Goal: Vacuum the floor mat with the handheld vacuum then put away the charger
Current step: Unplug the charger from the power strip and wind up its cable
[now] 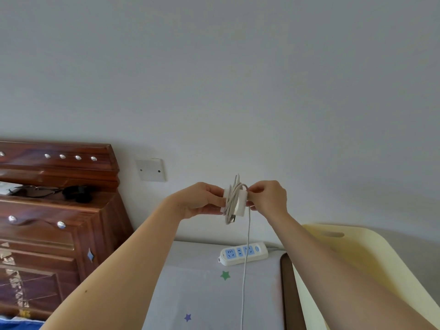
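Reaching forward from the bottom of the view, two bare forearms crossed above a pale cloth [202,294] printed with small stars, beside which a cream plastic seat back [357,253] stood at the right. A loose length of white cable [245,270] hung straight down in front of the cloth and passed before a white power strip [242,253] with blue sockets that lay at the cloth's far edge. Above it, held in the air between the hands, was the white charger [239,203], with several loops of the cable wound round its block. The left hand [198,201] gripped the block from the left, fingers curled about it; the right hand [267,197] pinched the cable at the top of the loops. Farther back at the left stood a dark carved wooden cabinet [59,222] with glasses [35,190] on its ledge. A blank wall plate [151,169] sat on the white wall behind.
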Tool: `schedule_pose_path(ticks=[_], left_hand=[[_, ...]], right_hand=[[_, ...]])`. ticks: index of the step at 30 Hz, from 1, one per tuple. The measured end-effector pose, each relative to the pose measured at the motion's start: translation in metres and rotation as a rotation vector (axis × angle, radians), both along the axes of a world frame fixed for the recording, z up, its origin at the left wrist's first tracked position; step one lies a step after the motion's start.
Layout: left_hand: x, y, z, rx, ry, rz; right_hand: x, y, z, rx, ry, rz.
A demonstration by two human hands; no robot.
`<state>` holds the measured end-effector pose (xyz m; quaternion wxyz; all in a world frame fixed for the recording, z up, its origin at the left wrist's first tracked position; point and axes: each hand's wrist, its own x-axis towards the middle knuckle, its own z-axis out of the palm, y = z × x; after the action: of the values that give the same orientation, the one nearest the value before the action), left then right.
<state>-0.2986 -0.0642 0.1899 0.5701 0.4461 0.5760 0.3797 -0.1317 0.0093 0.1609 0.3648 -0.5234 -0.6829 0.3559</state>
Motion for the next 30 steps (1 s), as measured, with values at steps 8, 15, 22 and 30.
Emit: schedule_pose_path(ticks=[8, 15, 22, 30], left_hand=[[0.011, 0.002, 0.004, 0.039, -0.327, 0.219], [0.014, 0.01, -0.001, 0.167, -0.321, 0.557], [0.003, 0.01, -0.016, 0.267, 0.302, 0.669], [0.006, 0.008, -0.025, 0.298, 0.931, 0.48]], right_hand=[[-0.006, -0.025, -0.011, -0.31, 0.072, 0.292], [-0.008, -0.034, -0.02, -0.287, -0.192, 0.508], [-0.013, -0.035, -0.011, -0.194, -0.375, 0.529], [-0.017, -0.022, 0.019, 0.02, -0.572, 0.325]])
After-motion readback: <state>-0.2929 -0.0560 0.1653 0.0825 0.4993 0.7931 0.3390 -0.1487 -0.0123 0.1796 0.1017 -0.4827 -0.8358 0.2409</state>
